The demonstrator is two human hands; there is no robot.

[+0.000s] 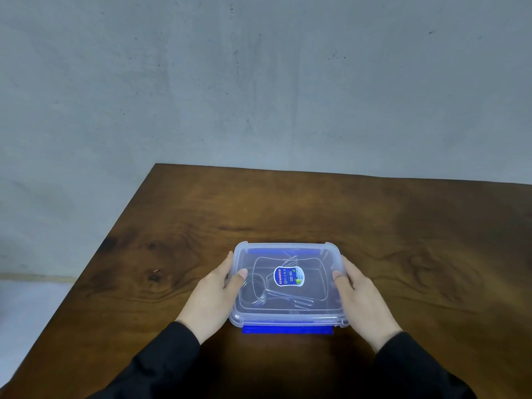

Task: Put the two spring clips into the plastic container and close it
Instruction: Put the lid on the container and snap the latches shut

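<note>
A clear plastic container (316, 308) with its translucent lid on sits on the wooden table. The lid bears a blue oval label (288, 276). Through the lid I make out metal spring clips (260, 292) lying inside. A blue latch flap (288, 330) sticks out flat at the near edge, and another blue strip shows at the far edge. My left hand (214, 292) grips the container's left side with the thumb on the lid. My right hand (361, 295) holds the right side the same way.
The dark wooden table (403, 240) reaches to a grey concrete wall at the back. Its left edge runs diagonally from the far corner toward me, with pale floor beyond. Black sleeves cover both forearms.
</note>
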